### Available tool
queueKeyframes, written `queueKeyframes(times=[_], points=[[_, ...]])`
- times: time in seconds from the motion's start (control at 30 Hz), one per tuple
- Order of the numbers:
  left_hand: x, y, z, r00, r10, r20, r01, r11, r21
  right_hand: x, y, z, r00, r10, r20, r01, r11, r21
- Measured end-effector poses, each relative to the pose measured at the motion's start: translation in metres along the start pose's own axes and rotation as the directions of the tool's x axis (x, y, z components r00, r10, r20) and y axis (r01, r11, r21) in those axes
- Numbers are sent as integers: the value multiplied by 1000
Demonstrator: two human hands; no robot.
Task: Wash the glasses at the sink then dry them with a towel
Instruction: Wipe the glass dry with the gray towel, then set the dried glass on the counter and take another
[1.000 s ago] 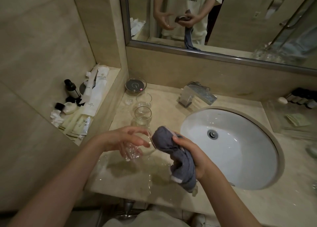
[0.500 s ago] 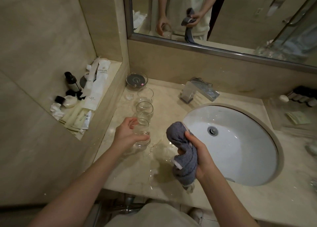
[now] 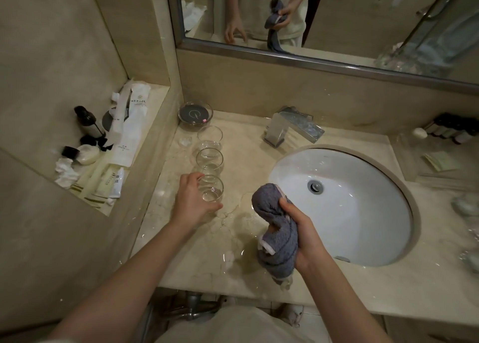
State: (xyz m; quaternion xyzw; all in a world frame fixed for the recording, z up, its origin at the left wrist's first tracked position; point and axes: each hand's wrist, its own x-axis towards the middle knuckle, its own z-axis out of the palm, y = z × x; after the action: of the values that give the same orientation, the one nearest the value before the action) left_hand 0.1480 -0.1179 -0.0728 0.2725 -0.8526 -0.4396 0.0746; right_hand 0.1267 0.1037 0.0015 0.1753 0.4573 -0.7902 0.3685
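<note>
Three clear glasses stand in a row on the beige counter left of the sink (image 3: 383,177): a far glass (image 3: 209,137), a middle glass (image 3: 209,161) and a near glass (image 3: 212,189). My left hand (image 3: 194,200) grips the near glass, which stands upright on the counter. My right hand (image 3: 302,230) holds a bunched grey towel (image 3: 276,228) above the counter edge, beside the white basin. Water is pooled on the counter between my hands.
A chrome faucet (image 3: 293,127) stands behind the basin. A glass dish (image 3: 195,115) sits at the back left corner. The left ledge holds toiletries, a dark bottle (image 3: 86,121) and packets. Small bottles (image 3: 451,130) line the far right. A mirror hangs above.
My left hand carried the glass from beside the towel to the counter and set it at the near end of the row. My right hand kept the towel.
</note>
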Motion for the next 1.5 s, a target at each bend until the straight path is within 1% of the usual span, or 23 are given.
queueKeyframes(times=[0.33,0.47,0.57,0.7,0.77,0.83,0.93,1.0,1.07,1.17,1.23,1.37,1.43,1.5], points=[[2,4,1,999,-35,22,34,999,30,1,4,-6,1000,6,5,-7,1000,29],[0,4,-1,999,-17,27,17,1000,21,1,6,-6,1000,5,-6,-5,999,31],[-3,7,-6,999,42,-15,-42,999,-2,-2,5,-11,1000,-14,-14,14,999,48],[-10,27,-10,988,150,-27,-151,987,-46,-5,2,-21,989,-145,-38,146,989,23],[-14,41,-7,980,199,0,-198,979,-50,-8,-1,-29,981,-185,-64,187,982,28],[-18,56,2,968,247,41,-246,969,-40,-13,-5,-40,974,-200,-105,207,976,62],[-23,81,26,946,301,122,-294,953,-71,-22,-12,-64,960,-224,-170,248,959,137],[-29,103,48,923,338,185,-327,941,-87,-30,-17,-85,946,-243,-215,281,945,165],[-38,129,73,894,369,254,-350,929,-120,-39,-23,-106,917,-278,-287,325,937,132],[-53,175,114,838,424,343,-383,906,-183,-46,-35,-138,854,-355,-379,359,931,-65],[-63,209,145,785,468,406,-422,884,-202,-50,-45,-161,835,-377,-402,354,926,-132],[-87,282,216,677,521,519,-478,848,-228,-51,-69,-207,815,-359,-456,343,932,-120],[-101,314,255,637,526,563,-497,839,-222,-54,-79,-227,812,-340,-475,330,938,-108],[-114,337,294,583,521,624,-528,826,-196,-58,-89,-245,819,-325,-473,326,942,-82]])
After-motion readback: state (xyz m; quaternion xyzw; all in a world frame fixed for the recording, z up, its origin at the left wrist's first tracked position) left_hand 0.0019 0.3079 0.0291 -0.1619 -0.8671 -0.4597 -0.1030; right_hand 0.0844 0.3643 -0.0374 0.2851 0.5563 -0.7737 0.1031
